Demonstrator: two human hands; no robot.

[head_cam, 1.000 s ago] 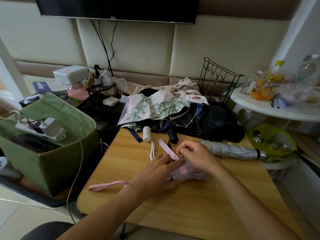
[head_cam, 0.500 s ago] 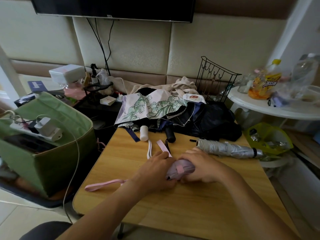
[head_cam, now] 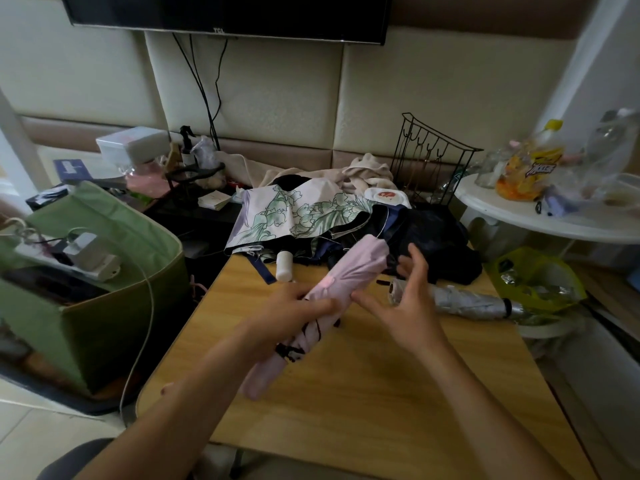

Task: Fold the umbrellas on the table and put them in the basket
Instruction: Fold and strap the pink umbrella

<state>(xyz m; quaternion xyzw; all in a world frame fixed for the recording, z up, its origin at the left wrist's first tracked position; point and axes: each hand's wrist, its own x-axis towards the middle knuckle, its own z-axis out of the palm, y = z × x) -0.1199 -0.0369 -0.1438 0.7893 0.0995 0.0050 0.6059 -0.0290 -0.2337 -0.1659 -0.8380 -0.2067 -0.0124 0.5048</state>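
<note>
Head view. The left hand (head_cam: pixel 294 311) grips the pink folded umbrella (head_cam: pixel 332 299) about its middle, fingers (head_cam: pixel 325 304) curled over the fabric, holding it clear above the wooden worktop (head_cam: pixel 398 403). The umbrella's long axis runs diagonally: the handle end lies below and toward the person from the left fingers, the tip end up and away, pointing toward the pile of unfolded umbrellas. The right hand (head_cam: pixel 410 299) is just beside the umbrella on its right, fingers spread wide and holding nothing; whether a fingertip brushes the fabric cannot be told because of blur. The left hand therefore carries the load alone.

The green fabric basket (head_cam: pixel 104 306) stands well to the left of the left fingers, lower than the worktop edge, its mouth open upward. A power strip with a charger (head_cam: pixel 86 256) lies across the basket's mouth, and its white cable (head_cam: pixel 147 306) hangs down the near wall; both would likely obstruct a drop on that side.

Beyond the fingers lie 1 floral-print umbrella (head_cam: pixel 298 211) and dark umbrella fabric (head_cam: pixel 436 244), both still unfolded. A silver folded umbrella (head_cam: pixel 460 301) rests on the worktop just right of the right hand. A wire rack (head_cam: pixel 429 161) stands behind the pile.

Judgement: the pink umbrella appears ready for transfer; the left hand is nearer the basket.
</note>
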